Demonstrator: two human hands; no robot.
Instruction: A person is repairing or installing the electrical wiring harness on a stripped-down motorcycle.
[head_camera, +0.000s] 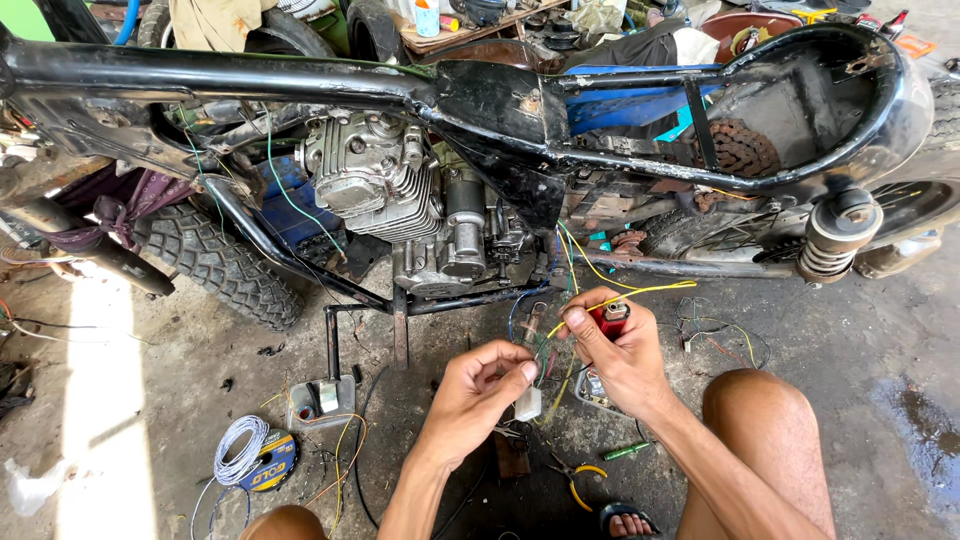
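Head view: the left hand (478, 385) pinched a white connector (527, 403); the right hand (618, 352) gripped a red component (611, 318) and yellow wire (640, 293), below the motorcycle frame (500, 110). Tangled loose leads risked a mismatched connection.

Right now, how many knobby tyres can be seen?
2 clear: front tyre left of the engine, and rear tyre at the right edge. More tyres seem to lie behind the frame, partly hidden.
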